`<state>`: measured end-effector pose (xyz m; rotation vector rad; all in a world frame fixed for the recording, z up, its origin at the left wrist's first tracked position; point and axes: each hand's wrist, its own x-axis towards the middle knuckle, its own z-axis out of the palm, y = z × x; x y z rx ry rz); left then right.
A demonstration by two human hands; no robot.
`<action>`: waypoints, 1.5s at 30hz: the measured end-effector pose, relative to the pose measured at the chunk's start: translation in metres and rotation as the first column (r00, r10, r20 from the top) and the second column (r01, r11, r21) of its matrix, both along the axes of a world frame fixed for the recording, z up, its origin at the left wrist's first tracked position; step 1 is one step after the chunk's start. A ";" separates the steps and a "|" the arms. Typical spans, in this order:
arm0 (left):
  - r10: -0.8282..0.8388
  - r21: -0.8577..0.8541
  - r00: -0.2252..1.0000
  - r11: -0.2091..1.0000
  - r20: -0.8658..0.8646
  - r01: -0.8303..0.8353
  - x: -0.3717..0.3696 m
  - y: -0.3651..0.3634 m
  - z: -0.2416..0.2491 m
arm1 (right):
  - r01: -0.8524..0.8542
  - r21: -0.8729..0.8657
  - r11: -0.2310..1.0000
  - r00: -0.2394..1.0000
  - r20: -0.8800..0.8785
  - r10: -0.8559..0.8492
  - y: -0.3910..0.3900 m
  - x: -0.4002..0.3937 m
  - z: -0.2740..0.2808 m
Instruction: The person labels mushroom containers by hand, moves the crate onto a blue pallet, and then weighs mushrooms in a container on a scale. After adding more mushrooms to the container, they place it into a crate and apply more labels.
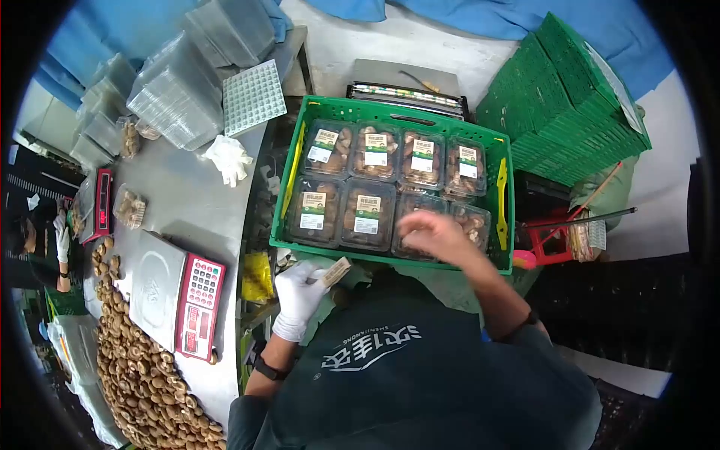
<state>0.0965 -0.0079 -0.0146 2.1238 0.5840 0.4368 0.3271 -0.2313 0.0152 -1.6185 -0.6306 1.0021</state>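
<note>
Snugly, two rows of mushroom packs point(367, 214) fill the green crate point(345, 110), its near edge just beside the person's torso; a narrow gap lies between its left wall and the desk point(176, 204). A scale point(180, 292), a white glove point(229, 160) and heaped loose mushrooms point(142, 375) occupy the desk, while stacked crates point(559, 105) rise far right. The right forearm crosses the crate's near edge. Left of there, the gloved left hand point(295, 296) pinches a pale printed stack point(334, 271); the right hand point(431, 234), fingers bent, is over the near-row packs, contact impossible to tell.
</note>
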 end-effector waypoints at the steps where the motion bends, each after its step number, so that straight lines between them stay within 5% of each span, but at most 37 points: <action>1: 0.001 0.003 1.000 1.000 0.000 -0.001 0.004 -0.002 0.004 | -0.109 0.024 0.994 0.990 0.090 0.107 0.013 -0.014 -0.006; 4: -0.034 0.039 0.999 0.999 -0.008 0.034 0.011 -0.006 0.010 | -0.262 -0.004 0.965 0.955 0.142 0.260 0.048 -0.048 -0.001; 7: -0.061 0.204 0.996 0.976 -0.071 0.074 0.012 -0.008 0.008 | -0.192 0.098 0.976 0.943 0.295 0.156 0.056 -0.063 -0.006; 10: 0.032 0.262 0.995 0.965 -0.089 -0.008 0.006 -0.003 -0.002 | 0.112 0.148 0.983 0.986 0.109 -0.129 0.043 -0.048 0.003; 13: 0.144 0.314 0.988 0.942 -0.063 -0.117 -0.013 0.008 -0.012 | 0.460 0.141 0.876 0.887 -0.121 -0.446 0.000 0.009 0.010; 15: 0.126 0.248 0.992 0.960 0.023 -0.128 -0.029 0.016 -0.014 | 0.484 -0.011 0.875 0.872 0.083 -0.482 -0.054 0.053 -0.016; 17: 0.234 0.092 0.972 0.969 -0.029 -0.230 -0.036 0.012 0.000 | 0.529 -0.135 0.838 0.848 0.103 -0.519 -0.093 0.066 -0.030; 19: 0.267 -0.021 0.964 0.964 0.018 -0.267 -0.043 0.012 0.003 | 0.504 -0.261 0.823 0.861 0.224 -0.456 -0.126 0.073 -0.072; 21: 0.301 -0.138 0.952 0.947 0.062 -0.290 -0.050 0.014 0.000 | 0.428 -0.460 0.778 0.864 0.461 -0.203 -0.139 0.071 -0.098; 23: 0.369 -0.212 0.928 0.912 0.052 -0.350 -0.058 0.020 -0.002 | 0.557 -0.506 0.658 0.602 0.792 0.099 -0.141 0.058 -0.109; 27: 0.417 -0.195 0.906 0.897 0.067 -0.398 -0.058 0.023 0.025 | 0.678 -0.460 0.573 0.537 0.842 0.041 -0.110 0.033 -0.063; 29: 0.445 -0.144 0.895 0.887 0.015 -0.439 -0.063 0.027 0.034 | 0.564 -0.387 0.730 0.362 0.910 0.203 -0.091 0.026 -0.059; 30: 0.437 -0.128 0.899 0.893 0.021 -0.431 -0.064 0.029 0.042 | 0.512 -0.336 0.791 0.383 0.913 0.140 -0.071 0.021 -0.051; 31: 0.427 -0.111 0.904 0.900 0.022 -0.422 -0.066 0.029 0.049 | 0.407 -0.276 0.870 0.434 0.897 0.082 -0.042 0.014 -0.043; 33: 0.472 -0.383 0.877 0.830 0.092 -0.406 -0.070 0.028 0.049 | 0.081 -0.149 0.986 0.813 0.581 0.021 0.026 -0.015 -0.009; 34: 0.464 -0.440 0.878 0.817 0.119 -0.373 -0.077 0.030 0.045 | -0.083 0.003 0.997 0.827 0.558 0.067 0.059 -0.037 0.000; 35: 0.457 -0.445 0.882 0.818 0.116 -0.365 -0.082 0.030 0.041 | -0.234 0.156 0.960 0.829 0.547 0.114 0.089 -0.060 0.009; 40: 0.537 -0.605 0.841 0.691 0.065 -0.395 -0.105 0.018 0.043 | -0.659 0.232 0.715 0.635 0.682 0.364 0.173 -0.132 0.002; 45: 0.580 -0.570 0.815 0.670 0.000 -0.476 -0.150 0.010 0.001 | -0.666 0.181 0.724 0.713 0.440 0.546 0.179 -0.158 -0.008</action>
